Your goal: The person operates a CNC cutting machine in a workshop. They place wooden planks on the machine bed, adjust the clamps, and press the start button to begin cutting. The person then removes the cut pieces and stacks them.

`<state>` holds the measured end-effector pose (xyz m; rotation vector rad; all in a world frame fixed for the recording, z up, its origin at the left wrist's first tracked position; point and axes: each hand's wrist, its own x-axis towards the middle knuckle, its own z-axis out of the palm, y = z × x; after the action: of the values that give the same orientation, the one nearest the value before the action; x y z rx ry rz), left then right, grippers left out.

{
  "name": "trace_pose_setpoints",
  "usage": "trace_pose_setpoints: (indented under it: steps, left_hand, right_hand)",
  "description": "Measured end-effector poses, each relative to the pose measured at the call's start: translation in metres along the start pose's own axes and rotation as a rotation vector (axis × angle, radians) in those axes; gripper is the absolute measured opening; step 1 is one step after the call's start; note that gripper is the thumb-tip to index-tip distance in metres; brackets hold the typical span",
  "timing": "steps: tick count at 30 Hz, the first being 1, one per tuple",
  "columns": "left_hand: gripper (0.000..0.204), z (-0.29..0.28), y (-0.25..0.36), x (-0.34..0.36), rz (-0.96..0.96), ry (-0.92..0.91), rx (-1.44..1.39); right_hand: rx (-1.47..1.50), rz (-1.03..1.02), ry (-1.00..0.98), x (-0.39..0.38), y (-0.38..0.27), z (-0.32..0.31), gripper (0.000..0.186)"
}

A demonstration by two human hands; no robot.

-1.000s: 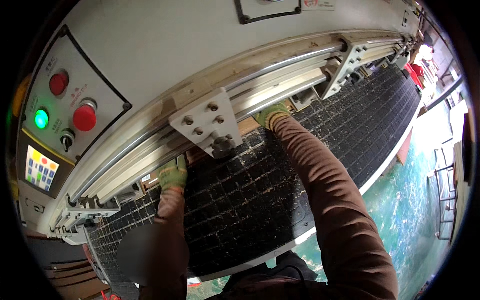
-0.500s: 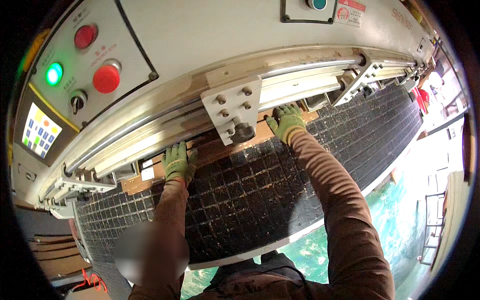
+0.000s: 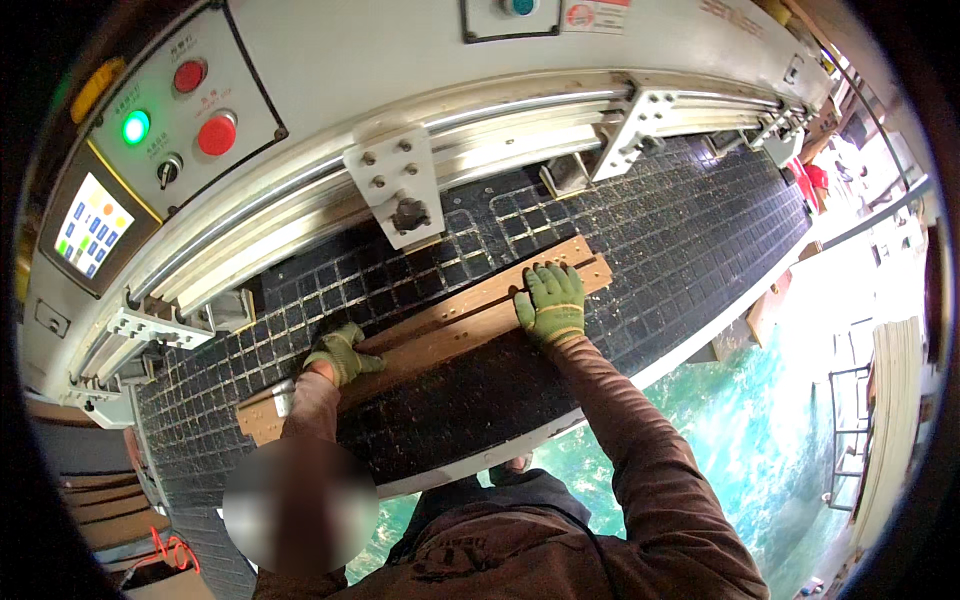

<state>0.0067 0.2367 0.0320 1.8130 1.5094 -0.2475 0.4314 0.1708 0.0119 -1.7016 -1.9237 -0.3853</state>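
Note:
Two brown wooden boards (image 3: 455, 338) lie side by side on the black gridded machine bed, slanting up to the right. Small drilled holes show near their ends, and a white label (image 3: 283, 398) is on the left part. My left hand (image 3: 345, 354), in a green glove, grips them near that end, its thumb pointing right along the surface. At the opposite end my right hand (image 3: 554, 302), gloved alike, holds them from above, fingers laid across both and thumb to the left. The undersides of the boards are hidden.
Beyond the boards runs the machine's rail (image 3: 480, 120) with a white bracket and black knob (image 3: 408, 213). A control panel with red buttons (image 3: 216, 134), a lit green button (image 3: 135, 127) and a touchscreen (image 3: 95, 225) stands at the left. The bed's pale front edge (image 3: 480, 462) is near my body.
Both hands have drawn the boards away from the rail, toward me. More of the gridded bed shows behind them. My left hand has turned, its thumb now across the wood.

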Motion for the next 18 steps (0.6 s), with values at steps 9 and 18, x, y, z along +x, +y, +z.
trace_pose_setpoints:
  steps: [9,18]
  left_hand:
    - [0.073,0.025,-0.051,0.032,0.086,0.007,0.156]
    - [0.049,0.032,-0.012,-0.014,0.05,0.182,0.137]
  right_hand:
    - [0.07,0.063,-0.23,-0.005,-0.003,-0.015,0.052]
    - [-0.055,-0.081,-0.423,0.011,-0.019,-0.024,0.064]
